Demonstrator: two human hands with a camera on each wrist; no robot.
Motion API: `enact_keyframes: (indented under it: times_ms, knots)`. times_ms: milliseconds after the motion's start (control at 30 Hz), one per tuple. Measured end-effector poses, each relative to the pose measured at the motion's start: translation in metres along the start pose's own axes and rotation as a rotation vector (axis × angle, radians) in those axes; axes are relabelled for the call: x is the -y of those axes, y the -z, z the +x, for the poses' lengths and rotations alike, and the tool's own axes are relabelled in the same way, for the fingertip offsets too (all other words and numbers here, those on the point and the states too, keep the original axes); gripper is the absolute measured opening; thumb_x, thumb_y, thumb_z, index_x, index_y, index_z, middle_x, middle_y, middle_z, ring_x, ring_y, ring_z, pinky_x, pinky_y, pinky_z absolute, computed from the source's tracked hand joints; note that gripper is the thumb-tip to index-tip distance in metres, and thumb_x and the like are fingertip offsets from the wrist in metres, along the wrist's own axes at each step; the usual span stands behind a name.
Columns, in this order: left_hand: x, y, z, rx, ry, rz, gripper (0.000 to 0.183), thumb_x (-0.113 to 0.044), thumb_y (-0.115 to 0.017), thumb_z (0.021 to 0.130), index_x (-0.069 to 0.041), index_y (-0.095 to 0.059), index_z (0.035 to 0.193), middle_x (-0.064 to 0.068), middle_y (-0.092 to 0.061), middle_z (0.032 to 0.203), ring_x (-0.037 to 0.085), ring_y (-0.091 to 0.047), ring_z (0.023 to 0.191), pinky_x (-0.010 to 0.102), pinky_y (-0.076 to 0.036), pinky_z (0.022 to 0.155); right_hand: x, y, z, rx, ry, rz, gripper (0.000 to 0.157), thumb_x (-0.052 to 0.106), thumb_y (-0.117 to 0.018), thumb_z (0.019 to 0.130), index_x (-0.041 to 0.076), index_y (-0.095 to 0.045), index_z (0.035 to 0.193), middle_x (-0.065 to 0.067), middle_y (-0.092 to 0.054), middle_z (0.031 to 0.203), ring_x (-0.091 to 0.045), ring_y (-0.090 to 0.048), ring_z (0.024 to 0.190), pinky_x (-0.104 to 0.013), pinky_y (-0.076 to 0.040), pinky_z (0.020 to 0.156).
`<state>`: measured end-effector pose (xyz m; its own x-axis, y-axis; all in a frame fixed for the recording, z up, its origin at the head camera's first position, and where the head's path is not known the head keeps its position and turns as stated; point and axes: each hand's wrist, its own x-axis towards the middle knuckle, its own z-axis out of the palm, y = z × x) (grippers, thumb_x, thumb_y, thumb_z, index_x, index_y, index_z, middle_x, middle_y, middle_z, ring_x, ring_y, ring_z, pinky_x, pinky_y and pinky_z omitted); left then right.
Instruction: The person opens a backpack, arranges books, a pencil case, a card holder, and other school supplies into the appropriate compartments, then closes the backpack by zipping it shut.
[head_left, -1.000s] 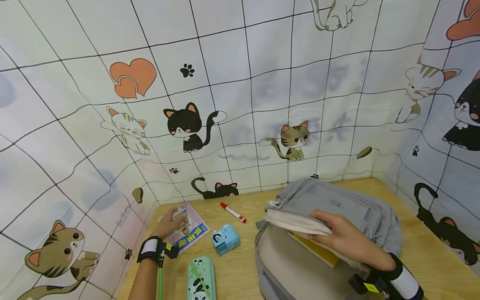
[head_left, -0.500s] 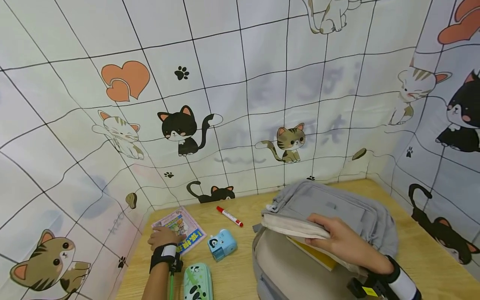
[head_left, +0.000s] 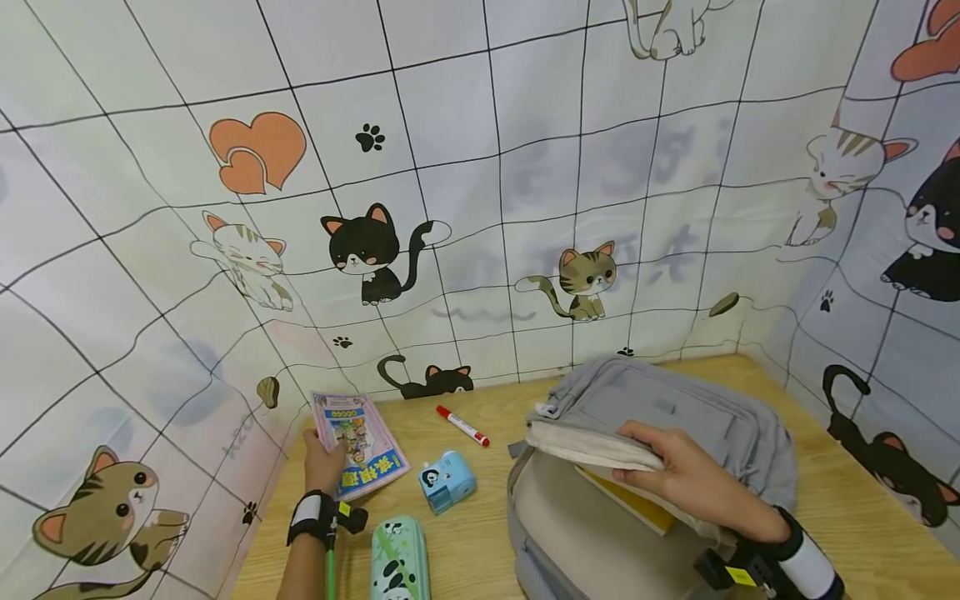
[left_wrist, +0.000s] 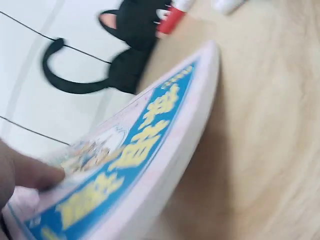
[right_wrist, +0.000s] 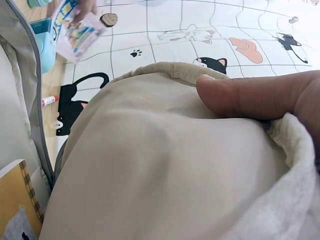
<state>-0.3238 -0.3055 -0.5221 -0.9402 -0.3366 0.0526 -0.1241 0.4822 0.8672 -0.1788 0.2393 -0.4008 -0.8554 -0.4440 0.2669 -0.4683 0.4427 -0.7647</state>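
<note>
My left hand (head_left: 322, 467) grips the left edge of a pink book (head_left: 369, 446) with a blue-and-yellow title band, its thumb on the cover. In the left wrist view the book (left_wrist: 145, 145) tilts up, with a shadow on the wood beneath it. On the right lies a grey backpack (head_left: 652, 404), unzipped. My right hand (head_left: 690, 479) pinches the cream edge of its front panel and holds the bag open; the thumb (right_wrist: 250, 95) presses on the lining. Inside the bag sits a yellow spiral notebook (right_wrist: 17, 200), partly hidden by the panel.
Between the book and the backpack lie a light-blue panda-printed gadget (head_left: 447, 482) and a red-capped marker (head_left: 462, 426). A green panda pencil case (head_left: 400, 558) is near the front edge. A cat-patterned cloth (head_left: 480, 208) hangs behind the wooden table (head_left: 480, 533).
My left hand has shifted from lying over the book to gripping its left edge, and the book has turned and tilted up. The right hand still holds the backpack panel.
</note>
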Motion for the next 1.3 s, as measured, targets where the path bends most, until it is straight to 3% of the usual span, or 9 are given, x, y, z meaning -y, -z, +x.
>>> enact_keyframes:
  times_ms: [100, 233, 367, 600, 667, 767, 967, 1200, 1300]
  knots:
    - [-0.025, 0.013, -0.009, 0.039, -0.046, -0.166, 0.048, -0.019, -0.054, 0.11, -0.004, -0.023, 0.144, 0.025, -0.063, 0.121, 0.021, -0.073, 0.087, 0.029, -0.058, 0.071, 0.0, 0.002, 0.0, -0.013, 0.009, -0.021, 0.022, 0.019, -0.075, 0.1, 0.015, -0.067, 0.12, -0.006, -0.073, 0.112, -0.004, -0.061, 0.091, -0.024, -0.047, 0.074]
    - [-0.072, 0.032, -0.035, 0.15, -0.101, -0.409, 0.048, -0.03, -0.06, 0.11, -0.023, -0.029, 0.146, 0.001, -0.074, 0.108, 0.012, -0.078, 0.079, 0.032, -0.064, 0.068, 0.0, 0.004, -0.001, -0.029, 0.017, -0.033, 0.02, 0.015, -0.075, 0.1, 0.015, -0.067, 0.118, -0.006, -0.073, 0.11, -0.004, -0.059, 0.09, -0.024, -0.046, 0.073]
    - [-0.115, 0.027, -0.073, 0.467, -0.191, -0.544, 0.051, -0.025, -0.06, 0.111, -0.028, -0.032, 0.154, -0.002, -0.078, 0.105, 0.02, -0.081, 0.082, 0.043, -0.065, 0.069, 0.0, 0.006, -0.002, -0.049, -0.002, -0.037, 0.019, 0.015, -0.075, 0.1, 0.014, -0.067, 0.117, -0.005, -0.073, 0.108, -0.004, -0.058, 0.088, -0.024, -0.045, 0.072]
    - [-0.14, -0.05, -0.144, 1.295, -0.213, -0.533, 0.068, -0.01, -0.062, 0.107, -0.014, -0.028, 0.166, 0.018, -0.072, 0.131, 0.022, -0.079, 0.105, 0.041, -0.065, 0.085, 0.0, 0.007, -0.001, -0.056, -0.047, 0.016, 0.02, 0.018, -0.073, 0.102, 0.012, -0.067, 0.119, -0.003, -0.067, 0.099, -0.004, -0.055, 0.081, -0.026, -0.042, 0.065]
    - [-0.144, -0.077, -0.157, 1.457, -0.177, -0.486, 0.066, -0.009, -0.062, 0.108, -0.015, -0.03, 0.166, 0.02, -0.066, 0.142, 0.018, -0.075, 0.116, 0.038, -0.062, 0.096, 0.001, 0.007, -0.001, -0.06, -0.046, 0.035, 0.02, 0.016, -0.072, 0.102, 0.011, -0.066, 0.12, -0.004, -0.066, 0.097, -0.005, -0.055, 0.079, -0.027, -0.042, 0.064]
    - [-0.152, -0.116, -0.167, 1.597, -0.178, -0.368, 0.061, -0.007, -0.058, 0.109, -0.018, -0.034, 0.164, 0.016, -0.063, 0.148, 0.011, -0.07, 0.121, 0.033, -0.057, 0.105, 0.003, 0.009, -0.002, -0.08, -0.054, 0.029, 0.02, 0.015, -0.072, 0.103, 0.01, -0.066, 0.121, -0.005, -0.067, 0.099, -0.005, -0.057, 0.081, -0.027, -0.044, 0.065]
    - [-0.159, -0.177, -0.164, 1.676, -0.259, -0.172, 0.055, -0.009, -0.055, 0.11, -0.017, -0.041, 0.163, 0.008, -0.063, 0.151, 0.008, -0.067, 0.126, 0.028, -0.052, 0.109, 0.005, 0.01, -0.001, -0.095, -0.051, -0.021, 0.022, 0.017, -0.072, 0.102, 0.012, -0.067, 0.123, -0.006, -0.071, 0.107, -0.005, -0.062, 0.089, -0.026, -0.049, 0.072]
    - [-0.159, -0.218, -0.15, 1.371, -0.293, -0.114, 0.076, -0.025, -0.067, 0.105, -0.028, -0.028, 0.169, -0.002, -0.029, 0.175, 0.022, -0.028, 0.162, 0.041, -0.038, 0.124, 0.009, 0.008, -0.002, -0.06, -0.032, 0.035, 0.019, 0.015, -0.07, 0.104, 0.01, -0.065, 0.122, -0.011, -0.071, 0.112, -0.006, -0.064, 0.092, -0.027, -0.052, 0.073]
    - [-0.159, -0.238, -0.144, 1.303, -0.28, -0.229, 0.07, -0.014, -0.069, 0.103, -0.024, -0.038, 0.165, 0.0, -0.036, 0.172, 0.019, -0.036, 0.158, 0.038, -0.041, 0.122, 0.008, 0.007, -0.004, -0.053, -0.028, 0.036, 0.02, 0.015, -0.07, 0.104, 0.01, -0.065, 0.122, -0.01, -0.07, 0.111, -0.006, -0.063, 0.091, -0.026, -0.052, 0.073]
